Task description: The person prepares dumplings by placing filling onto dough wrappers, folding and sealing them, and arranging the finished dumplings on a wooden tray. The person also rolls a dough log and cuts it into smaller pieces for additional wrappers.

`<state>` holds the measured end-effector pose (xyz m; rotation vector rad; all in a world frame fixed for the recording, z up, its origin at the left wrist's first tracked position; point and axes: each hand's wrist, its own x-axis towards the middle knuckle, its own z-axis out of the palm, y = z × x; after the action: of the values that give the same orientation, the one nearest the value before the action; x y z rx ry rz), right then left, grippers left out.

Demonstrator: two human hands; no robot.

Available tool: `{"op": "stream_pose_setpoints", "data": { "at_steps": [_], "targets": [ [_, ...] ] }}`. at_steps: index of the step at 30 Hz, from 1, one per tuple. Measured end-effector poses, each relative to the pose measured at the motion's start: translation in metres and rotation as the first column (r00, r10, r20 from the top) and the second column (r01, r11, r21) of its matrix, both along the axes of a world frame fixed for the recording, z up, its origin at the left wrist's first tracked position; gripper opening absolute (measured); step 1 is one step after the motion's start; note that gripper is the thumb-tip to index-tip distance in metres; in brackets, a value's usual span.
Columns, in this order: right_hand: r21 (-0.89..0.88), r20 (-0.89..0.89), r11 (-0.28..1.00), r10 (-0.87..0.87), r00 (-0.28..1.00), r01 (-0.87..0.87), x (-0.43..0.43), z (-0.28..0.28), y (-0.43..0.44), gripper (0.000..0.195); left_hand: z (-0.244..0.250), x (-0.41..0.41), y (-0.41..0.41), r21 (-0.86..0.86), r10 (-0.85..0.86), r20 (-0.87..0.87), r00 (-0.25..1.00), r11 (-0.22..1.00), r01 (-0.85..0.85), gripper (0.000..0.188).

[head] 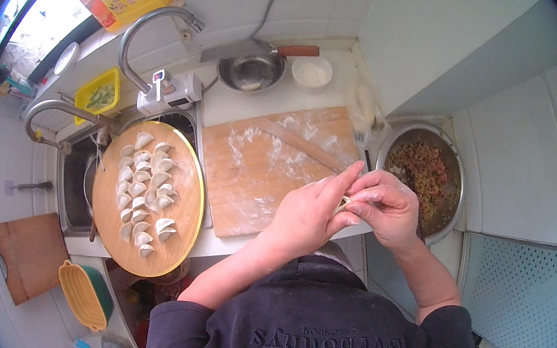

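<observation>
Between the fingers of both hands is a small dumpling (342, 204), partly hidden. My left hand (314, 205) cradles it, and the fingertips of my right hand (383, 203) pinch its edge. Beyond the hands lies a floured wooden board (235, 179) with a wooden rolling pin (300, 145) slanting across it. To the right, a metal bowl (457, 197) holds minced filling (423, 174). Folded dumplings (141, 188) stand in rows on a round wooden board (183, 214) at the left.
The round board rests over the sink (72, 194), near two curved faucets (127, 43). At the back are a cleaver (236, 52), a dark metal bowl (252, 73) and a white bowl of flour (312, 73). A yellow basket (96, 96) holds green pieces.
</observation>
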<state>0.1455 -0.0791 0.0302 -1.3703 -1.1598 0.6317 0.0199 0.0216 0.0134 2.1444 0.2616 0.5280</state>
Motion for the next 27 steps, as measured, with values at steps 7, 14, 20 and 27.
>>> {"op": "stream_pose_setpoints", "data": {
  "at_steps": [7,14,20,27],
  "targets": [
    [-0.001,-0.107,1.0,-0.009,0.994,0.009,-0.009,0.007,0.005,0.01,0.001,-0.005,0.002,0.032,0.034,0.127,0.991,0.999,-0.039,0.061],
    [0.033,-0.09,0.997,0.077,0.993,-0.074,-0.011,0.009,0.009,0.009,-0.002,-0.011,0.007,0.108,0.062,0.172,0.983,0.991,-0.082,0.056],
    [0.072,0.015,0.991,0.116,0.993,-0.117,-0.013,0.013,0.014,0.023,-0.002,-0.018,0.011,0.115,0.132,0.253,0.958,0.979,-0.165,0.043],
    [0.07,0.225,0.978,0.179,0.958,-0.199,-0.01,0.001,0.033,0.096,-0.005,-0.022,0.0,-0.6,0.276,0.217,0.936,0.794,-0.095,0.045]
  ]
}}
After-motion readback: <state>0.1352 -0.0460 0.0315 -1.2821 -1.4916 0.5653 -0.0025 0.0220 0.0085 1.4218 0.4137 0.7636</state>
